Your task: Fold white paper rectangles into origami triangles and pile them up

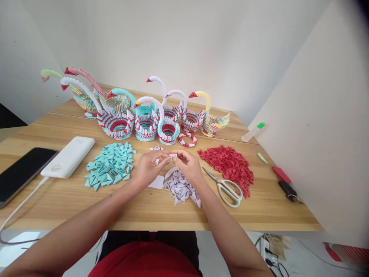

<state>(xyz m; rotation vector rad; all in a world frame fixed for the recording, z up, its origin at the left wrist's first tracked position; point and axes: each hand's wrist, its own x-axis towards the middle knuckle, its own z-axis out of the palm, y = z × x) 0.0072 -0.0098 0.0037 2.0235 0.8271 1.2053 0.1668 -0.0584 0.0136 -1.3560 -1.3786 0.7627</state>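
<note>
Between the fingertips of both hands is a small white folded paper piece (172, 156). My left hand (150, 165) pinches it from one side, and my right hand (186, 164) pinches it from the other. Below them lies a pile of white folded paper triangles (183, 188), partly covered by my right forearm. A flat white paper square (156, 182) rests beside that pile. Just beyond my left hand sit a few more white pieces (156, 148). To the left spreads a heap of turquoise paper triangles (111, 165), to the right a heap of red paper triangles (230, 165).
Scissors (226, 186) lie right of my right hand. Several folded-paper swans (117, 123) and a red-and-white paper ring (187, 140) stand behind. At left are a white power bank (69, 156) with a cable and a black phone (24, 171). A glue stick-like tube (253, 132) lies at right.
</note>
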